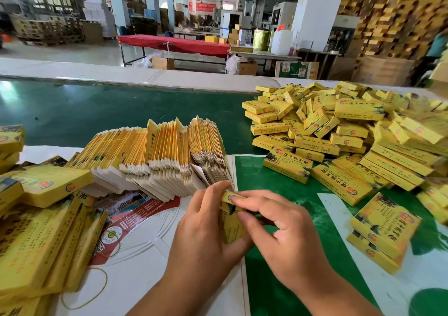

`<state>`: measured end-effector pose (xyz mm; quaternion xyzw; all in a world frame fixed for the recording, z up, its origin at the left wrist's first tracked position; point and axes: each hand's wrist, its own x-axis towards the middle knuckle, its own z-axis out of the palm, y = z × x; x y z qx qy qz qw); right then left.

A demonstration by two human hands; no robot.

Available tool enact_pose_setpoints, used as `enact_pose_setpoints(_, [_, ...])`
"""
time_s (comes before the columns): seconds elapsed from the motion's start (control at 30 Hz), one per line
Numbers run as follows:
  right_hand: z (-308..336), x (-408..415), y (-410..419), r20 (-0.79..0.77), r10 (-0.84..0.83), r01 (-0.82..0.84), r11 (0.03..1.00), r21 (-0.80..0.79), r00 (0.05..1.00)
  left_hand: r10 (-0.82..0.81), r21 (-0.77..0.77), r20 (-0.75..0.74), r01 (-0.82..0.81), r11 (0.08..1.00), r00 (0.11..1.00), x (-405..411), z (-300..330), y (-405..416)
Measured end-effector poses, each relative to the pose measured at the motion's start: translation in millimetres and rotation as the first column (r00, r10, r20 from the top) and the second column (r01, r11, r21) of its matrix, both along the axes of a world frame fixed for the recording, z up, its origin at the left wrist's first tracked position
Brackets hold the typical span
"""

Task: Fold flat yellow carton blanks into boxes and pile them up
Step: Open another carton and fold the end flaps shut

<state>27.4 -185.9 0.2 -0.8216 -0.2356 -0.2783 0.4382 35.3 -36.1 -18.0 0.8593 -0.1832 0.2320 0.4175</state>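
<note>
Between my hands stands a small yellow carton (232, 228), half formed, low in the middle of the view. My left hand (206, 221) grips its left side, thumb along the top corner. My right hand (278, 226) pinches its upper end flap with fingertips and thumb. Just beyond them leans a long row of flat yellow carton blanks (164, 150), stacked on edge. A big loose pile of folded yellow boxes (339, 126) covers the right side of the table.
More yellow boxes (41, 230) lie stacked at the left. Printed sheets (135, 221) and a rubber band (97, 289) lie under my arms. A green conveyor belt (97, 112) runs behind the blanks. Two boxes (383, 230) sit at the near right.
</note>
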Motion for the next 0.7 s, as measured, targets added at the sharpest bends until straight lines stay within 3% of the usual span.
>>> enact_pose_setpoints(0.13, [2, 0, -13, 0.017, -0.054, 0.054, 0.999, 0.003, 0.998, -0.135, -0.056, 0.033, 0.137, 0.989, 0.99, 1, 4, 3])
enact_pose_setpoints(0.23, [3, 3, -21, -0.131, -0.027, 0.038, 0.996, 0.081, 0.991, -0.135, -0.158, 0.041, 0.14, 0.977, 0.99, 6, 3, 6])
enact_pose_setpoints(0.33, [3, 7, -25, -0.23, 0.006, 0.017, 0.995, 0.098, 0.973, -0.149, -0.184, -0.043, 0.139, 0.973, 0.988, 10, 0, 8])
enact_pose_setpoints(0.5, [7, 4, -28, -0.228, -0.072, 0.085, 0.995, 0.046, 0.971, -0.192, -0.223, -0.32, 0.124, 0.967, 0.928, 13, -13, 5])
enact_pose_setpoints(0.7, [26, 0, -43, -0.294, -0.174, 0.181, 0.983, -0.003, 0.94, -0.351, -0.358, -0.328, 0.228, 0.905, 0.877, 9, -8, 4])
